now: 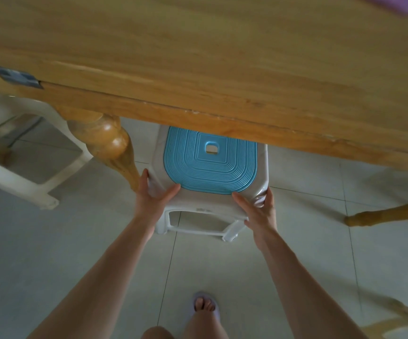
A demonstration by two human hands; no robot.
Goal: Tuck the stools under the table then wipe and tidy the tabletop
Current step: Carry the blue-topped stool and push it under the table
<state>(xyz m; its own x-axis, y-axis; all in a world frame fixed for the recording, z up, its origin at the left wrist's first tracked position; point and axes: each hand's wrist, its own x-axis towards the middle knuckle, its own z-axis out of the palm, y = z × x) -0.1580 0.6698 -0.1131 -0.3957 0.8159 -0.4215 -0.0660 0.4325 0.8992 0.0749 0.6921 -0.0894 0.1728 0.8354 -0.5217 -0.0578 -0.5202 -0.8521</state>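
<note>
Pale floor tiles (75,253) run beneath a wooden desk (198,45) in the head view. A blue-topped stool (210,165) stands on the tiles, its far half already hidden under the desk edge, just right of a turned desk leg (114,143). The left grip (152,192) and right grip (259,206) each clasp a near corner of the seat, thumb on top and fingers wrapped down the side. The left fingers (145,174) sit right against the leg, so a push that drifts left would likely pinch them or jam the stool. A white stool (14,148) stands beyond that leg.
</note>
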